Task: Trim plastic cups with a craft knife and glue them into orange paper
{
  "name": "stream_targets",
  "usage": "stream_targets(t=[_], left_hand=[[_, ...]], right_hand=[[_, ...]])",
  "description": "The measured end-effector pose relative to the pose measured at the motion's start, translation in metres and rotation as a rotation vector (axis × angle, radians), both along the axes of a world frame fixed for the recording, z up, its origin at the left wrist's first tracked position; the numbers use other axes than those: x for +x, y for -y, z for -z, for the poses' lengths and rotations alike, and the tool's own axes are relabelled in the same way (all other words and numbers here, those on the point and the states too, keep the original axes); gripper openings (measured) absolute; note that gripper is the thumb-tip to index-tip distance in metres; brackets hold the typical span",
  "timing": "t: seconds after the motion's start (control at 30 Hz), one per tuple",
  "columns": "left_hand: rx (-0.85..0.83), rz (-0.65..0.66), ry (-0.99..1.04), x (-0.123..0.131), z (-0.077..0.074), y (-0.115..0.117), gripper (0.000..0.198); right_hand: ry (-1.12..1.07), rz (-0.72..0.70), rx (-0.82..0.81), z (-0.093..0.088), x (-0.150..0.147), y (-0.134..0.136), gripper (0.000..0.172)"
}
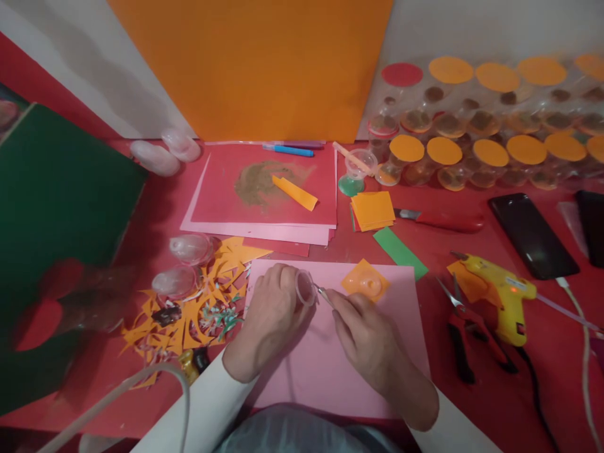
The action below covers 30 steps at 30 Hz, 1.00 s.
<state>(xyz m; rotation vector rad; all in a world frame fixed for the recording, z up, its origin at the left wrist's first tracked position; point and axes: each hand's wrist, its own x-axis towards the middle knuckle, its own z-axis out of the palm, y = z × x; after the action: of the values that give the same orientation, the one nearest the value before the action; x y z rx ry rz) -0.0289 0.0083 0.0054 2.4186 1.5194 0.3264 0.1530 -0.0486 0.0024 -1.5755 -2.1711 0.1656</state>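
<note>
Over the pink sheet [325, 371], my left hand [276, 308] is closed around a small clear plastic cup [306, 288], its round rim facing right. My right hand [365, 333] pinches a slim metal-tipped tool [321, 290], its tip at the cup's rim; the tool's exact kind is partly hidden by the fingers. Just beyond the right hand, an orange paper square [348, 284] lies under a clear plastic piece [370, 284]. Left of my left hand is a heap of orange paper scraps [189, 321].
At right lie a yellow glue gun [512, 292], red-handled pliers [472, 333], a red-handled knife [448, 220] and a phone [533, 234]. Rows of bottle shapes with orange discs [444, 151] stand behind. A red sheet [221, 207] bears brown powder [257, 182]. A green board [61, 207] stands left.
</note>
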Motion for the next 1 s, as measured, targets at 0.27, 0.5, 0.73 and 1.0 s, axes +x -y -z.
stream_targets(t=[0.27,0.5,0.73,1.0], left_hand=[[-0.013,-0.01,-0.002,0.0001,-0.0011,-0.0039,0.009],[-0.054,-0.01,0.016,0.0007,-0.0036,-0.0074,0.014],[-0.065,-0.005,0.053,0.0,-0.0026,-0.0075,0.019],[-0.128,-0.026,0.001,0.0036,-0.0085,-0.01,0.015]], right_hand=[[-0.007,-0.006,-0.037,0.0006,0.0009,0.0028,0.038],[-0.015,0.01,-0.051,0.0023,-0.0029,0.0031,0.038],[-0.032,0.019,-0.047,0.0077,-0.0064,0.0033,0.037],[0.018,0.008,-0.04,0.009,-0.0075,0.0025,0.036]])
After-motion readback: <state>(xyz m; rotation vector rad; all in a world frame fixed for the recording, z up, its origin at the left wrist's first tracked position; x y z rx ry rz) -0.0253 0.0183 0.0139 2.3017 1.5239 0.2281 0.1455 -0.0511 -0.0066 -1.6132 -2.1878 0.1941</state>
